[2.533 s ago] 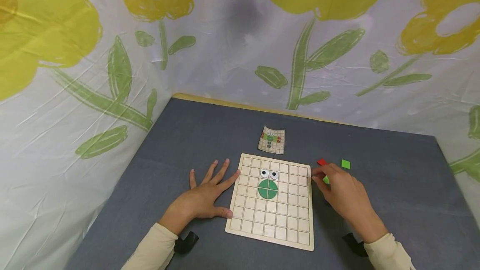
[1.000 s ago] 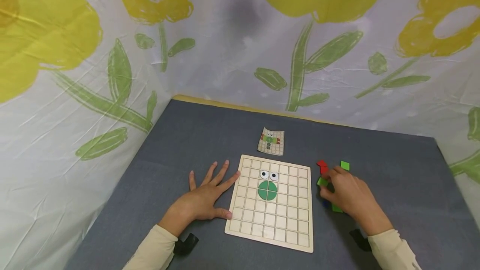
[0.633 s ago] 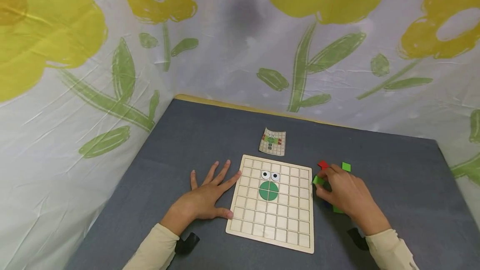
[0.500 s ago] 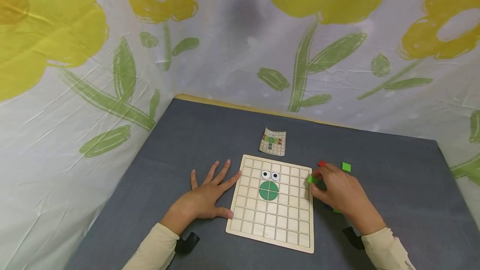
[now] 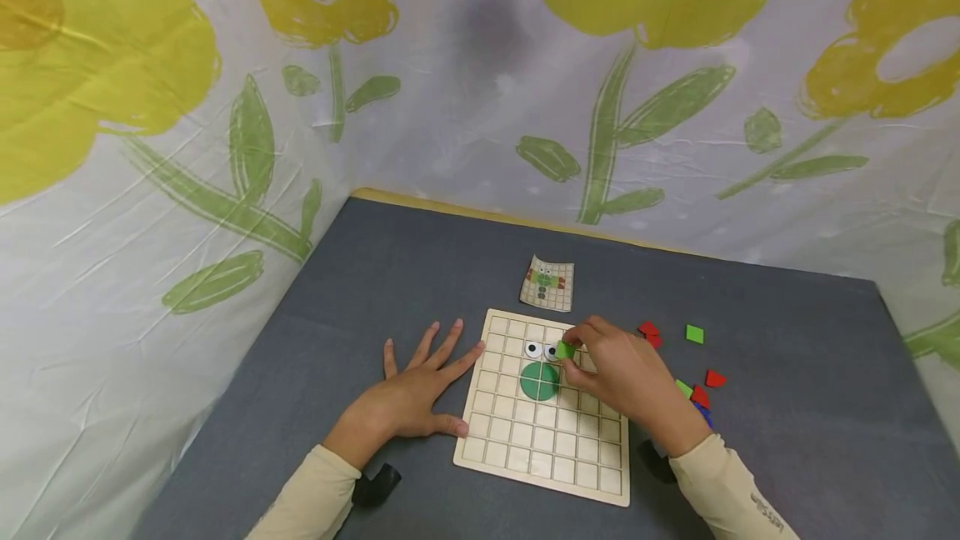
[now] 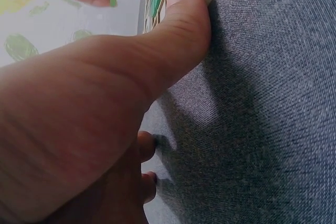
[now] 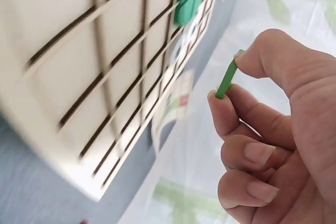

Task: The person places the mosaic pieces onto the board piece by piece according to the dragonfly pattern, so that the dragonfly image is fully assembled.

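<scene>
My right hand (image 5: 622, 373) pinches a light green square tile (image 5: 566, 350) between thumb and fingertips, above the wooden grid board (image 5: 517, 457). The right wrist view shows this tile (image 7: 228, 77) edge-on, apart from the board's surface. On the board, a dark green circle (image 5: 539, 382) made of quarter pieces lies below two round eye tiles (image 5: 533, 349); the held tile overlaps the right eye in the head view. My left hand (image 5: 405, 398) lies with fingers spread at the board's left side, its thumb (image 6: 181, 9) on the board's edge.
A small pattern card (image 5: 547, 283) with a curled corner lies behind the board. Right of the board are red pieces (image 5: 650, 333), a green square (image 5: 694, 334), another green tile (image 5: 683, 388), more red pieces (image 5: 715, 378) and blue pieces (image 5: 703, 415). A flower-print cloth (image 5: 450, 107) stands behind the table.
My right hand has picked up a light green tile from the pieces at the right and carried it left over the board. The left hand has stayed in place.
</scene>
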A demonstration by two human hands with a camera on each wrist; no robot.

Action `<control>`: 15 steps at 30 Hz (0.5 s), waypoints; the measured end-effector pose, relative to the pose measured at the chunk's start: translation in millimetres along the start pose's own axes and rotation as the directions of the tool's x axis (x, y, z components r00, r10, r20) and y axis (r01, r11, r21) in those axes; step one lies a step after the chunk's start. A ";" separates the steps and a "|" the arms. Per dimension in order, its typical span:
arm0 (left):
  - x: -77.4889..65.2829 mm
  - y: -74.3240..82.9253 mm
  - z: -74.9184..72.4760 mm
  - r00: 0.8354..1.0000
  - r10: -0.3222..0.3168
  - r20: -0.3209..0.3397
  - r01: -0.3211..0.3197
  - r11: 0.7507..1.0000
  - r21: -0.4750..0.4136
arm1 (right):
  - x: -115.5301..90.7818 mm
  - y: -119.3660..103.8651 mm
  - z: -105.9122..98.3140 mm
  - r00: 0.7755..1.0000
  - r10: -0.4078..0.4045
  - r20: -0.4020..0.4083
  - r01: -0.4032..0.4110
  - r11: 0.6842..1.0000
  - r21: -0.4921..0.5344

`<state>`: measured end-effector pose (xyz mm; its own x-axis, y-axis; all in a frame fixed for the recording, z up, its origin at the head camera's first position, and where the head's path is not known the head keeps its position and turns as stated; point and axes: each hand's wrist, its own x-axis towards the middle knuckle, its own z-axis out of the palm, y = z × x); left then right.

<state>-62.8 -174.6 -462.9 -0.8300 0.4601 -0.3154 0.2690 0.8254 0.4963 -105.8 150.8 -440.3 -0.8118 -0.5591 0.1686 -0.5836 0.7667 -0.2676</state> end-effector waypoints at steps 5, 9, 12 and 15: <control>0.7 0.5 0.7 1.000 -0.012 -0.003 0.012 1.000 0.017 | 10.7 -15.9 8.4 0.998 -0.068 -0.009 0.068 0.997 -0.024; 0.9 -0.4 1.5 1.000 -0.011 -0.007 0.011 1.000 0.016 | 17.9 -26.5 14.7 0.994 -0.112 -0.012 0.112 0.993 -0.048; 1.1 -1.0 1.7 1.000 -0.009 -0.008 0.009 1.000 0.015 | 22.7 -32.4 19.7 0.992 -0.129 -0.007 0.128 0.990 -0.056; 1.4 -1.1 1.8 1.000 -0.010 -0.007 0.010 1.000 0.017 | 26.2 -37.4 24.9 0.990 -0.142 -0.003 0.141 0.988 -0.062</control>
<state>-63.4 -174.3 -465.4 -0.8358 0.4495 -0.3152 0.2685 0.8354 0.4796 -104.7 99.7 -449.5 -0.7209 -0.6611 0.2078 -0.6926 0.6980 -0.1821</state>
